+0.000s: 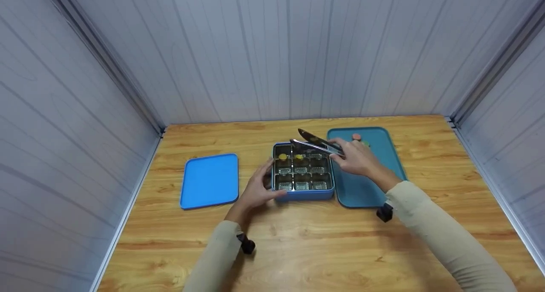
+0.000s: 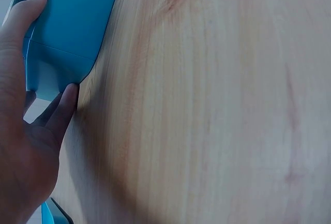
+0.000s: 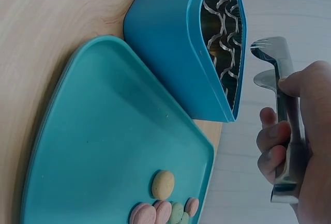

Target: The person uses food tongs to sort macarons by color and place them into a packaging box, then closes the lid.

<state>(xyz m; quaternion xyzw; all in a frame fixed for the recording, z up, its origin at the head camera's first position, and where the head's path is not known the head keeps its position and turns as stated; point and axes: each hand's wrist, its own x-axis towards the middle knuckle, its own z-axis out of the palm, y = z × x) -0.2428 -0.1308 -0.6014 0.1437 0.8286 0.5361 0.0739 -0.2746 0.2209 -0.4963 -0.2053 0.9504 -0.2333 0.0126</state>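
Observation:
At the middle of the table stands a blue box (image 1: 304,195) with a clear divided insert; yellow macarons (image 1: 282,157) lie in its back-left and back-middle compartments. My left hand (image 1: 256,189) holds the box's front-left corner, thumb on the front and fingers along the left side. In my right hand (image 1: 355,158) are metal tongs (image 3: 296,131), gripped near their hinged end. Their tips are spread above the back of the box, with nothing between them. Below that hand, a teal tray (image 3: 103,131) carries a yellow macaron (image 3: 163,184) and several pink and green ones.
A flat bright-blue square lid or tray (image 1: 210,180) lies to the left of the box. The teal tray sits close against the box's right side. Pale panelled walls (image 1: 281,53) enclose the wooden table (image 1: 298,249) at the back and both sides.

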